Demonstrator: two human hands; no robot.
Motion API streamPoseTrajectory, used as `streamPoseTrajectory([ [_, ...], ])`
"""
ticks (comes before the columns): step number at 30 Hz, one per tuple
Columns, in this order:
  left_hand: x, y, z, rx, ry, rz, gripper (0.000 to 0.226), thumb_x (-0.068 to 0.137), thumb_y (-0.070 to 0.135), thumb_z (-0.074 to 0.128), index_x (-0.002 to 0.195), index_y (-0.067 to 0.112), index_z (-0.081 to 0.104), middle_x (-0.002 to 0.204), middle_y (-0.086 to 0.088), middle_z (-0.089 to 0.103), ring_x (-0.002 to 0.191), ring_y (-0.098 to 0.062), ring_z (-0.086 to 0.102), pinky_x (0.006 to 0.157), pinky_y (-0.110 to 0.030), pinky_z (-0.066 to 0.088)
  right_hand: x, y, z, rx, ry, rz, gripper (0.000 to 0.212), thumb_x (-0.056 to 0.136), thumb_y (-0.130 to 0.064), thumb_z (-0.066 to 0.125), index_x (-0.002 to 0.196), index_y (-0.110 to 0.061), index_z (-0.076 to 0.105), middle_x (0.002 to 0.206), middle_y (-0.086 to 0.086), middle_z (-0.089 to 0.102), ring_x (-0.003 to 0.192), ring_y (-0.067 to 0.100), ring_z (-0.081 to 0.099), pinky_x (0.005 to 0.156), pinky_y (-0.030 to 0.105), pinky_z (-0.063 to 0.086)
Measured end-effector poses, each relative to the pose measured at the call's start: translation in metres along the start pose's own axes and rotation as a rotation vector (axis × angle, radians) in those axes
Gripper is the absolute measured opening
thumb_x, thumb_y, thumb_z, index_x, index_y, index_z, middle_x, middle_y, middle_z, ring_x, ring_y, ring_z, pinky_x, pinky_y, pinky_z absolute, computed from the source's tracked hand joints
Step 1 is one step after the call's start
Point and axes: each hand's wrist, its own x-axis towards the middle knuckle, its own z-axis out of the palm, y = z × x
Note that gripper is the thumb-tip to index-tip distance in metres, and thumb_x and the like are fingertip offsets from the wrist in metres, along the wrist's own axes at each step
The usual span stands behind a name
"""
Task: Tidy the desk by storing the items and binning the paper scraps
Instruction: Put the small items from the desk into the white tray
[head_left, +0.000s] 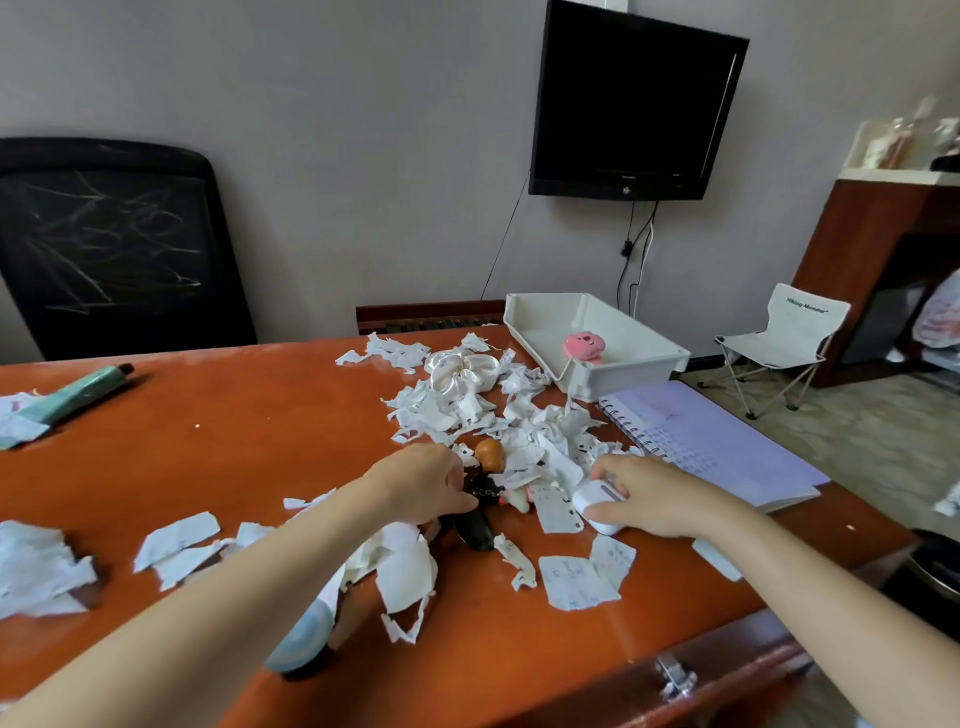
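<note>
Torn white paper scraps (457, 410) lie heaped across the middle of the orange-brown desk (249, 431). My left hand (423, 483) rests on the pile's near edge, fingers curled at a black keychain item (475, 519) with a small chain. My right hand (652, 499) is closed around a small white case (595, 506). An orange-brown figurine (489, 453) sits between the hands. A white satin scrunchie (460, 366) lies among the far scraps. The white storage tray (623, 371) at the back right holds a pink plush toy (584, 347).
An open spiral notebook (711, 441) lies at the right desk edge. A green tube (78, 395) and more scraps (36, 571) sit at the left. A light-blue round object (301, 642) lies under my left forearm. A black bin (935, 566) stands right of the desk.
</note>
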Motion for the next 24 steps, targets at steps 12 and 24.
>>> streamPoseTrajectory([
  [12,0.005,-0.004,-0.003,-0.175,0.045,0.055,0.029,0.092,0.029,0.058,0.114,0.011,0.063,0.108,-0.001,0.057,0.094,-0.013,0.051,0.083,-0.022,0.045,0.004,-0.003,0.000,0.044,-0.008,-0.005,0.039,0.087,-0.039,0.060,0.120,-0.026,0.046,0.108,-0.003,0.050,0.090,0.014,0.051,0.059,0.021,0.035],
  [24,-0.006,-0.006,-0.009,-0.224,0.238,0.158,0.009,0.090,0.013,0.058,0.097,0.016,0.053,0.096,0.003,0.057,0.090,-0.014,0.057,0.074,-0.016,0.048,0.004,-0.004,0.000,0.011,0.000,-0.014,0.045,0.087,-0.040,0.061,0.126,-0.025,0.044,0.125,0.003,0.052,0.102,0.018,0.051,0.076,0.030,0.042],
])
